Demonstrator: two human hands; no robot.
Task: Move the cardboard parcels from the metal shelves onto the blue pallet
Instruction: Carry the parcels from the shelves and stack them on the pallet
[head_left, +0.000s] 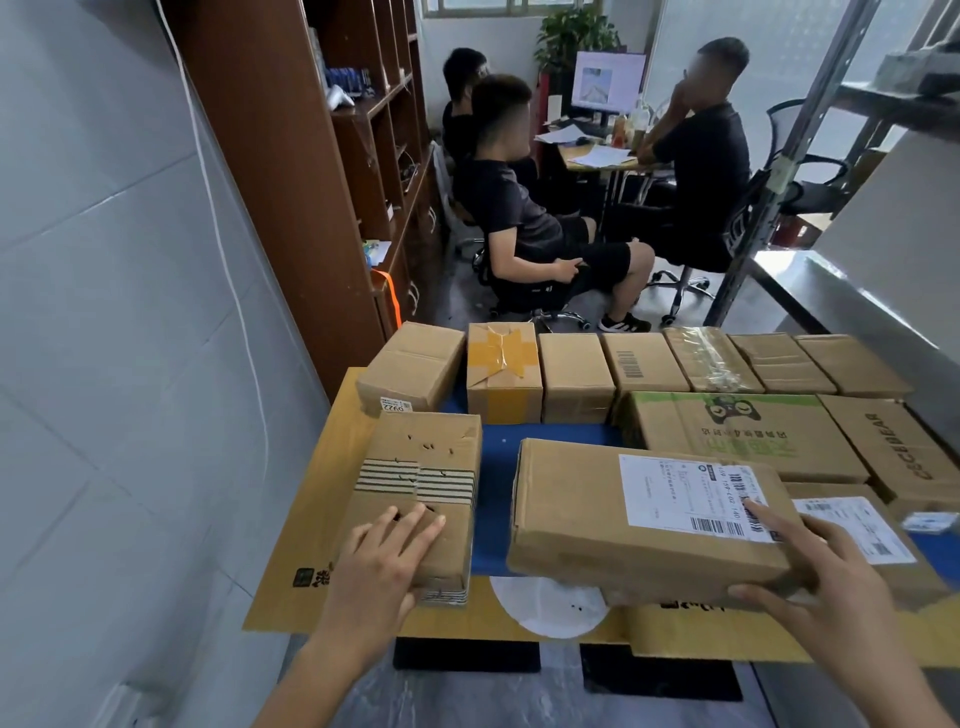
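The blue pallet (498, 457), partly covered by flattened cardboard, carries several cardboard parcels. My left hand (384, 561) lies on top of a striped-tape parcel (421, 483) at the pallet's near left, fingers straight on its top and thumb at its near end. My right hand (826, 582) holds the near right corner of a flat parcel with a white shipping label (623, 519), thumb along the front face and forefinger on the label. A row of small parcels (576, 374) lines the far edge. Larger boxes (737, 436) lie at the right.
A metal shelf (831, 291) with a grey upright stands at the right. A brown wooden bookcase (291, 171) is on the left beside the white wall. Three people sit on office chairs (535, 296) beyond the pallet, near a desk with a monitor.
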